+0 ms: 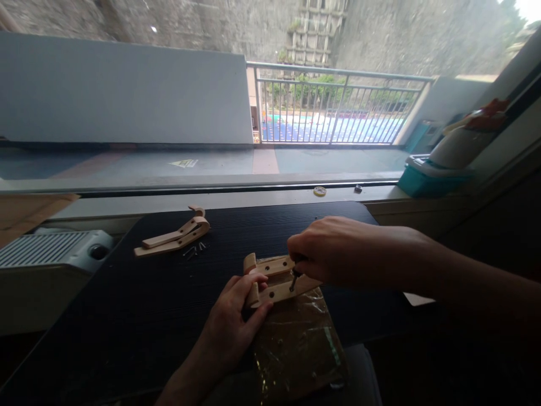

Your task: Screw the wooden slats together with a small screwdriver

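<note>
My left hand [236, 313] is closed around the curled end of a pale wooden piece [281, 291] with dark holes along it. Beside that piece lies a second, similar wooden strip [274, 266]. Both rest on a brown slab wrapped in clear plastic [296, 344]. My right hand [315, 248] grips a screwdriver [293, 281], its metal shaft pointing down at a hole in the nearer piece. The fingers hide most of its handle. Whether a screw sits under the tip cannot be made out.
On the dark table [139, 316], more curved wooden pieces [177, 237] lie at the left, next to several loose screws [195, 249]. Along the windowsill [253, 197] are a yellow-edged roll [320, 192] and a teal box [431, 177]. A white slatted appliance [54, 248] stands beyond the left edge.
</note>
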### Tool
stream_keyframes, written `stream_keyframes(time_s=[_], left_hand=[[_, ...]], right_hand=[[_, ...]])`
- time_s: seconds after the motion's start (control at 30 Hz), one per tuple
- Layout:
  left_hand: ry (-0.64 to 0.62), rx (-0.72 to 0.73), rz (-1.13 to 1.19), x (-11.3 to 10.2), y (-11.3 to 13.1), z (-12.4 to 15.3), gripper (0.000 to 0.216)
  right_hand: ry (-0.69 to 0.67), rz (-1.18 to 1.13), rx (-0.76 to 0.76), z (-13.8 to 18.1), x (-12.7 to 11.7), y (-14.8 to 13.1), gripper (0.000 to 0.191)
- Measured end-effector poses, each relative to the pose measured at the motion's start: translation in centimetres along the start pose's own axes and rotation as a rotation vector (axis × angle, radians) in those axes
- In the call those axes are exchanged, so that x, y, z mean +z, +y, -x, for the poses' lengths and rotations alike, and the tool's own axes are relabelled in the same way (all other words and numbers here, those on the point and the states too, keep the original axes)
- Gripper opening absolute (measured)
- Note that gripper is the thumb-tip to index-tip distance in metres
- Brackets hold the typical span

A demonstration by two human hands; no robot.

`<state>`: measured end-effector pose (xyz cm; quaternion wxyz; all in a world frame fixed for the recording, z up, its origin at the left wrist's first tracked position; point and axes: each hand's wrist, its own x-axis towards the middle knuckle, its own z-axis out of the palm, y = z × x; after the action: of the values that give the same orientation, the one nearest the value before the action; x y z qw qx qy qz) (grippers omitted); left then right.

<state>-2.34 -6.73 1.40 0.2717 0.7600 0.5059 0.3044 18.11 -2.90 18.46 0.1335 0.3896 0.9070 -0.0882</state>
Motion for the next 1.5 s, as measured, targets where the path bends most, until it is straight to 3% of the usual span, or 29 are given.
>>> stream_keyframes(time_s=[0.23,0.4,0.53,0.77,0.9,1.07,1.33,1.5], left_hand=[[0.006,-0.052,0.102,0.0,0.0,0.4,0.051],[0.143,-0.045,0.239,1.1,-0.7,0.7,0.036],[0.210,-0.012,0.217,1.8,-1.1,0.8,0.028],[0.189,0.042,0.189,1.5,-1.1,0.8,0.032],[0.191,0.069,0.142,1.6,-0.7,0.9,0.040],[0.187,0.064,0.119,1.8,-0.7,0.7,0.035],[0.181,0.051,0.126,1.7,-0.6,0.8,0.034],[0.173,0.047,0.123,1.6,-0.4,0.9,0.033]], right_hand=[[-0.031,0.052,-0.033,0.2,-0.7,-0.6,0.010],[-0.115,0.036,-0.060,0.1,-1.3,-1.1,0.009],[-0.097,0.027,-0.034,-0.2,-1.0,-1.1,0.009],[-0.021,0.088,0.013,-0.5,0.0,-0.9,0.013],[-0.016,0.078,-0.019,-0.4,-0.4,-0.9,0.006],[-0.029,0.041,-0.069,-0.4,-0.9,-1.1,0.009],[0.051,0.052,0.010,-0.3,0.8,-0.6,0.010],[0.041,0.072,0.011,-0.1,0.4,-0.6,0.014]])
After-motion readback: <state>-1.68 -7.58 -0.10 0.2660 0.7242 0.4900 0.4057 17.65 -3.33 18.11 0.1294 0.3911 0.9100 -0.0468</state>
